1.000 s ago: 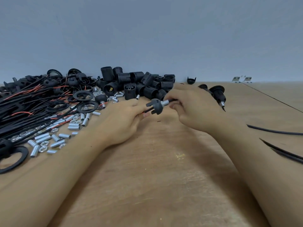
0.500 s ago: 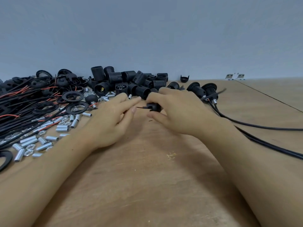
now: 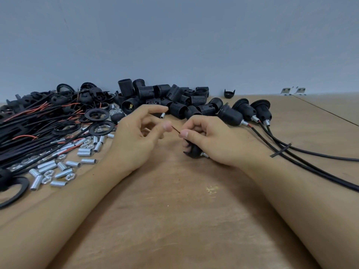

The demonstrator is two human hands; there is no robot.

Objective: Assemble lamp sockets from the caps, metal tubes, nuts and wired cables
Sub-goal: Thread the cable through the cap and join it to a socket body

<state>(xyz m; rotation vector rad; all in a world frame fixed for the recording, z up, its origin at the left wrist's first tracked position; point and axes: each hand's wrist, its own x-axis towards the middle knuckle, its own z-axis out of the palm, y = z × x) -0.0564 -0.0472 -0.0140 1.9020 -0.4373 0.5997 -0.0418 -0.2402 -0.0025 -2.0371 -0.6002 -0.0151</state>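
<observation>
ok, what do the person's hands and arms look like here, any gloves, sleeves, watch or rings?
Both are bare. The left hand and right hand wear no gloves, and no rings show on the fingers in view. Both forearms are uncovered up to the frame edge: no sleeves, watch, wristband or markings visible. Fingernails are short and unpainted.

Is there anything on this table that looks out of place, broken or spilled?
Nothing looks broken or spilled. One lone black cap stands by the wall, apart from the pile of black socket bodies. A short black strip lies across the cables of the finished sockets; what it is I cannot tell.
</observation>
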